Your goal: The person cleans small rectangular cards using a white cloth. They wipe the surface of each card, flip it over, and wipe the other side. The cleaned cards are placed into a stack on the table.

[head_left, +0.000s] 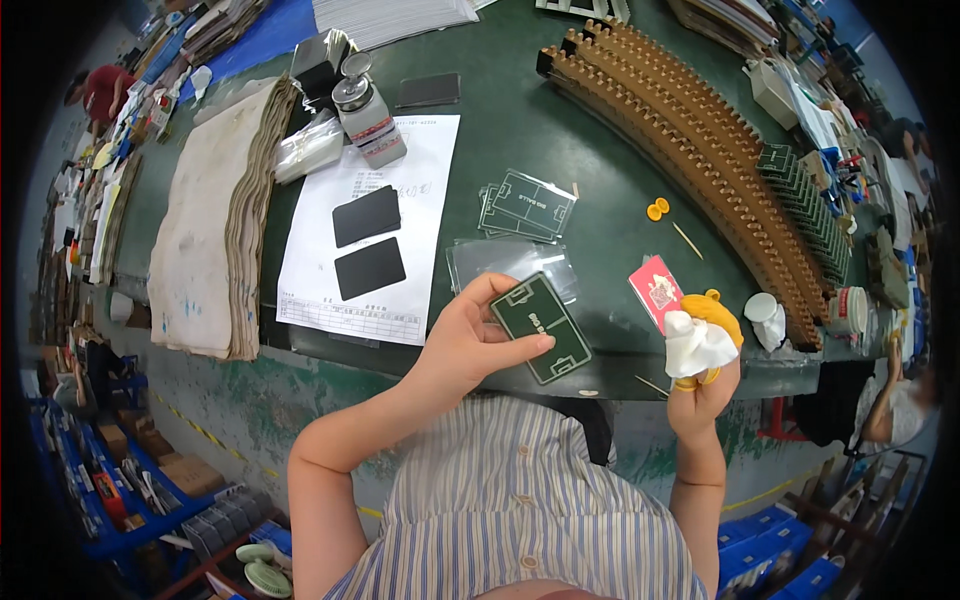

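My left hand [465, 338] grips a dark green card [543, 325] printed with white pitch-like lines, thumb on its face, above the table's front edge. In my right hand [706, 385], whose fingers wear yellow finger cots [718, 312], a bunched white cloth [696, 345] is held. Right beside the cloth is a pink-red card [654, 288] with a square code, partly covered by it; I cannot tell whether the hand touches it. Beyond my left hand lie clear plastic sheets [500, 262], and past them several clear-edged green-printed pieces [528, 205].
Black cards [366, 216] rest on a printed paper sheet [430, 190], near a metal-topped bottle [368, 115]. Stacked boards [205, 220] stand at left. A long notched brown rack [680, 120] curves along the right, with green cards [805, 205] at its outer side. Small yellow finger cots [657, 209] lie beside a thin stick [687, 241].
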{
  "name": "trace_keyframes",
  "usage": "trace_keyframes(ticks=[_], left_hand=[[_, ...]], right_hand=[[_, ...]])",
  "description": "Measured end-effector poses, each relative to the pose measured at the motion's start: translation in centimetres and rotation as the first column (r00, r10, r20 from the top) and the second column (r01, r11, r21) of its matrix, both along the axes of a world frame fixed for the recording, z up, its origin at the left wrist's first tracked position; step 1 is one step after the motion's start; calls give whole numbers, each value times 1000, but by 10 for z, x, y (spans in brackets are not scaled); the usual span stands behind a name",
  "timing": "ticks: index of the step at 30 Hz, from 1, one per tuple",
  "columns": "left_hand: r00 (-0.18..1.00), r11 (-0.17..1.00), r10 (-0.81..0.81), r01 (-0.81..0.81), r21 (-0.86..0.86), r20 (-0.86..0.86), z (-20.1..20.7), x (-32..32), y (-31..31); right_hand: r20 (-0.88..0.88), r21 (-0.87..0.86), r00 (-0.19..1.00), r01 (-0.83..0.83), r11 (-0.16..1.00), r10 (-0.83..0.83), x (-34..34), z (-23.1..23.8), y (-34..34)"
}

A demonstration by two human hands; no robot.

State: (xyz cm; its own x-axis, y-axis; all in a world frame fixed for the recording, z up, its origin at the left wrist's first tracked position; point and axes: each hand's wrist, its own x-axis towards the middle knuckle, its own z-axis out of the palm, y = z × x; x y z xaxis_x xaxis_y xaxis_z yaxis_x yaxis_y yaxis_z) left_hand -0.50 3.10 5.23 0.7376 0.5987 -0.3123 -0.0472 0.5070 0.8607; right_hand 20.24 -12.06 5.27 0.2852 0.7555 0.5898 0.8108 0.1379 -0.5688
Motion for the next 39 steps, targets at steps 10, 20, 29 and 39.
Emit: trace_keyframes(ticks=[10,20,29,39], left_hand=[[987,982,-155,159,105,-48,-4,0,0],[972,973,-229,230,17,-62,6,3,0],[963,962,-265,267,47,-47,4,1,-3],[942,945,-327,327,-11,-68,10,3,-4]], right_hand=[[-12,-26,1000,-17,1000,17,-5,-15,-4],[162,-128,965,-186,974,205,-11,-12,1],[369,-56,899,-230,972,234,-15,-1,15],[484,-24,852,-216,976,200,-8,9,11]])
